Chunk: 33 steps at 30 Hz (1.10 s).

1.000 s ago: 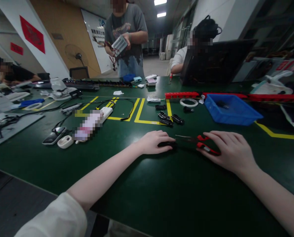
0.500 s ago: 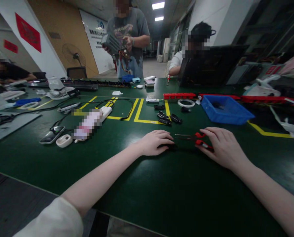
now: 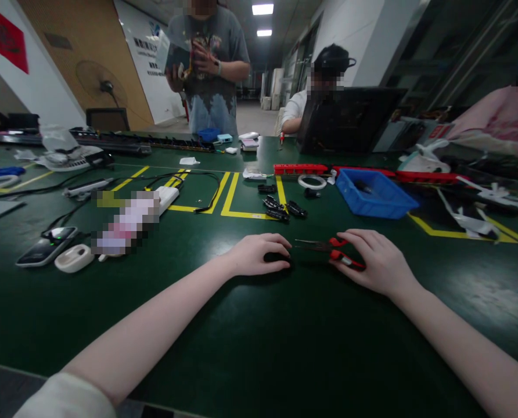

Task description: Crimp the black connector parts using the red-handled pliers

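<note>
My right hand (image 3: 378,261) grips red-handled long-nose pliers (image 3: 344,255), its fingers and thumb around the spread handles. The thin jaws point left toward my left hand (image 3: 259,255), with a small gap between tips and fingers. My left hand is curled low over the green table, thumb and fingers closing on a small black part (image 3: 279,256), mostly hidden in the dark beneath the fingers. Just beyond, several similar black parts (image 3: 280,208) lie in a loose group on the table.
A blue bin (image 3: 374,197) stands right of the black parts. Behind are a white ring (image 3: 312,182) and a red strip (image 3: 300,169). At left lie a phone (image 3: 128,223), a white case (image 3: 74,258) and cables. Several people are around the table, one holding a metal box (image 3: 174,55).
The view has turned right, so the table's contents shift left. The black part shows less beneath my left fingers. The pliers stay in my right hand. The standing person turns the box.
</note>
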Each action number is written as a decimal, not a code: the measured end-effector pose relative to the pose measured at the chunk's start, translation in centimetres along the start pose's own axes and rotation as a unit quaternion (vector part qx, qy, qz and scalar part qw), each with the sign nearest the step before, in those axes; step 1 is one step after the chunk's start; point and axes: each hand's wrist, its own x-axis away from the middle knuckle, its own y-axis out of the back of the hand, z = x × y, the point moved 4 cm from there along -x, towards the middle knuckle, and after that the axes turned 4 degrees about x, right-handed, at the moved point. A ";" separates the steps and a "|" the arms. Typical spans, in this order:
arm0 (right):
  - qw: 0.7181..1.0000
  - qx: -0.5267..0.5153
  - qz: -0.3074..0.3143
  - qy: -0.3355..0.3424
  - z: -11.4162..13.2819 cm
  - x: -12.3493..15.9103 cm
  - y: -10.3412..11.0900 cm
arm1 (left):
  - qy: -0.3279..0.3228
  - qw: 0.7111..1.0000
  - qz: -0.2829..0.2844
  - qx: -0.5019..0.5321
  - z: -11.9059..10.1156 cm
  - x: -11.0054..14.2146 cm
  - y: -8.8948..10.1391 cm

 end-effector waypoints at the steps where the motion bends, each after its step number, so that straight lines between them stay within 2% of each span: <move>1: 1.000 -0.009 -0.001 0.003 0.0 0.0 0.1 | 0.000 1.000 -0.002 0.005 0.1 0.0 0.0; 9: 0.999 -0.026 0.009 0.020 0.8 -0.1 0.7 | -0.029 0.999 -0.027 0.011 1.0 -0.3 -0.2; 19: 0.997 -0.026 0.016 0.070 1.2 0.0 0.6 | -0.012 1.000 -0.010 0.020 1.0 -0.2 -0.4; 33: 0.997 -0.054 0.005 0.052 2.0 0.0 1.0 | 0.016 0.998 -0.007 0.068 1.2 -0.2 -0.3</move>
